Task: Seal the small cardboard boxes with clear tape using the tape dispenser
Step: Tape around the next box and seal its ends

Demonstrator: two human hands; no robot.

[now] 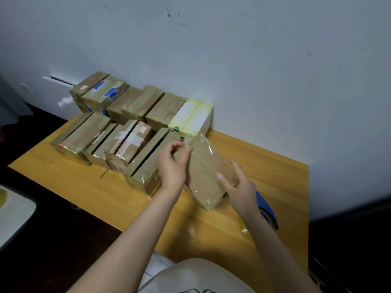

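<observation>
A small brown cardboard box [206, 172] wrapped in glossy clear tape stands tilted on the wooden table [80, 187], just right of centre. My left hand [172, 166] grips the box's upper left edge, thumb and fingers curled over it. My right hand [238, 185] lies against the box's right side with fingers spread and nearly straight. The blue tape dispenser [267, 210] sits on the table behind my right wrist, mostly hidden by the arm.
Several taped brown boxes [118, 144] stand in two rows at the left, reaching back to the wall. Two pale yellow-white boxes [191, 116] stand against the wall behind the held box. The table's right edge is near the dispenser.
</observation>
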